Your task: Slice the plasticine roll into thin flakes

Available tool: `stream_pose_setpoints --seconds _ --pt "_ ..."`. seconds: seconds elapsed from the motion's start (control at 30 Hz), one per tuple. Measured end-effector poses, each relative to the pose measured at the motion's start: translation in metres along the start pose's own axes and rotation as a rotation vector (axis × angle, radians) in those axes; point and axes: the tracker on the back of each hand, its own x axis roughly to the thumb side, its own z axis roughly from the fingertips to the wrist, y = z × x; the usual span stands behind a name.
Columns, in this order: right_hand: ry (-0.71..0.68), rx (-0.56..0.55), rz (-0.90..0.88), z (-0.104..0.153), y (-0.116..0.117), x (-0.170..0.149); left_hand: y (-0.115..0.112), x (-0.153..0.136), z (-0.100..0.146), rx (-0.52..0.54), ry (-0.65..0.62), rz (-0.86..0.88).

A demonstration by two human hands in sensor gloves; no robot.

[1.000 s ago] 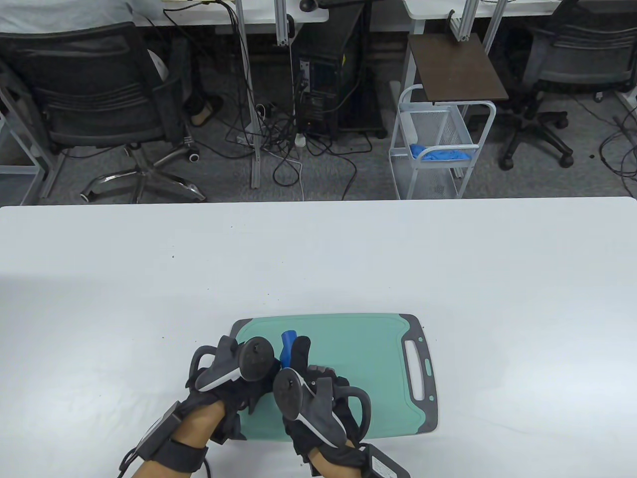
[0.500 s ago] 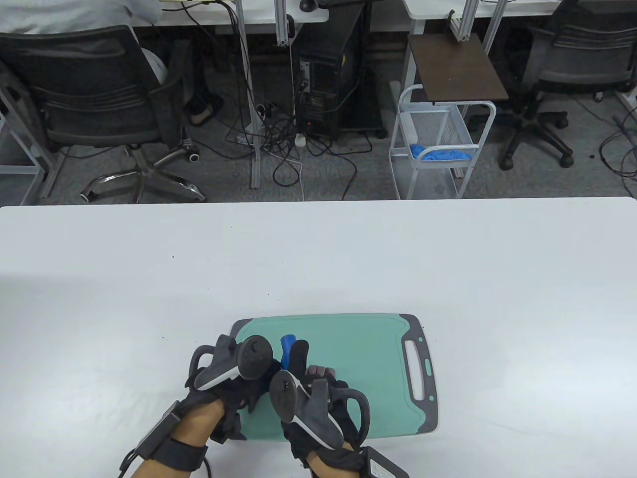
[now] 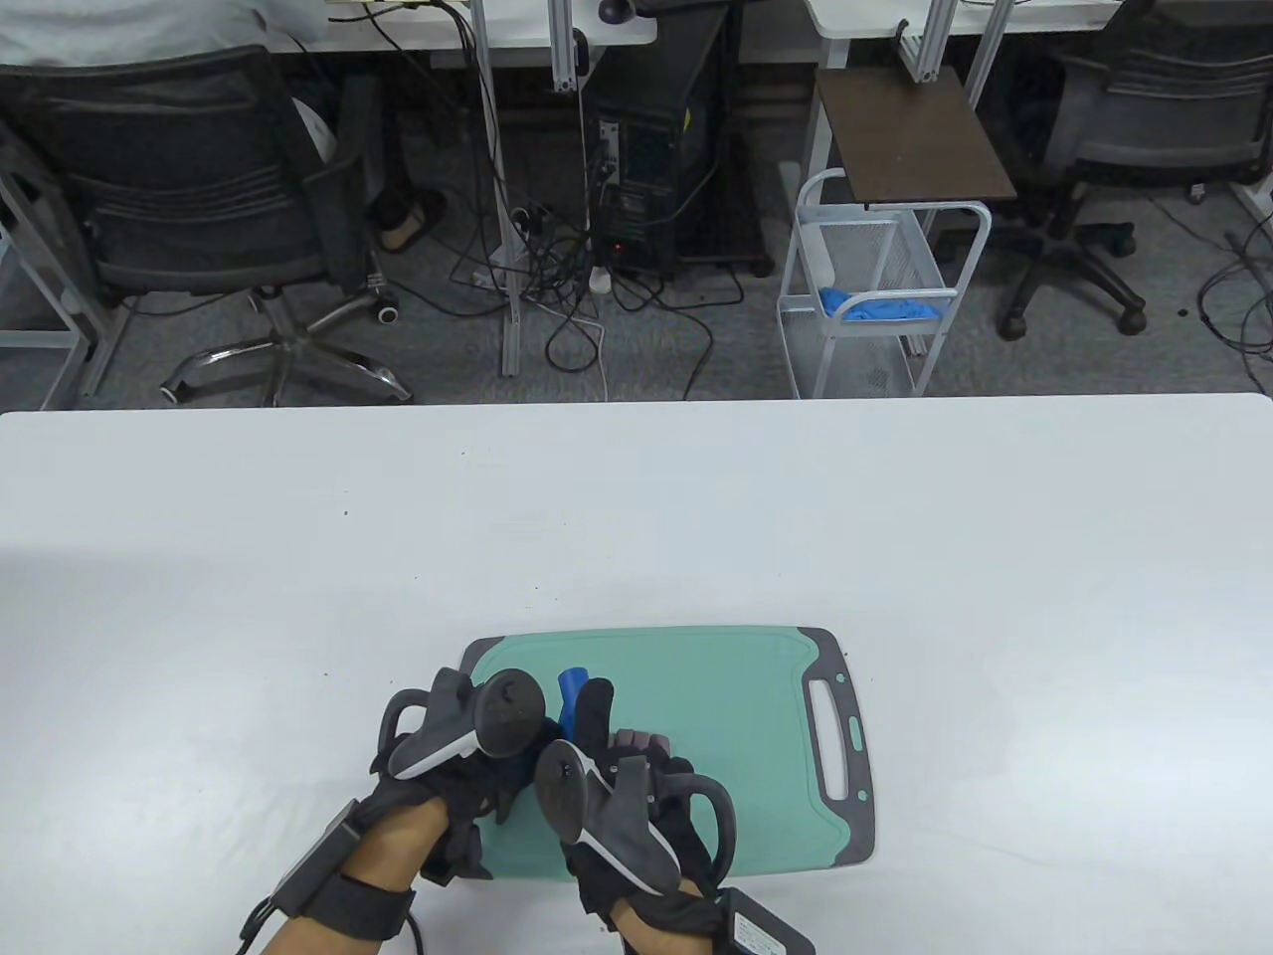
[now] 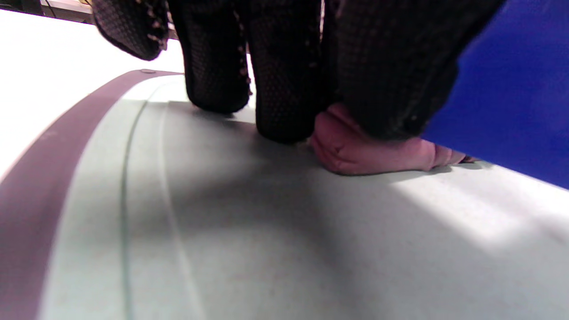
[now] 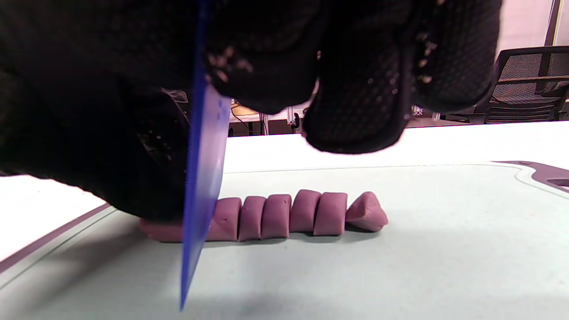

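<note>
Both hands work close together: the left hand [image 3: 467, 746] presses the soft purple plasticine roll [image 5: 284, 215] onto the green plastic cutting board [image 3: 736, 696], and the right hand [image 3: 636, 796] grips a thin blue plastic knife [image 5: 202, 178] beside six cut slices.

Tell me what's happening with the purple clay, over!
Right hand grips blue knife, blade down at the roll. Left hand presses uncut end of purple plasticine roll on green cutting board. Several slices already cut. Nothing in the way.
</note>
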Motion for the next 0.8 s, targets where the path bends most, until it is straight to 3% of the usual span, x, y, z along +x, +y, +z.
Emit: stream_pose_setpoints --seconds 0.8 --pt "-0.016 -0.02 0.052 -0.0035 0.0096 0.005 -0.0001 -0.0001 -0.0004 -0.001 0.0 0.004"
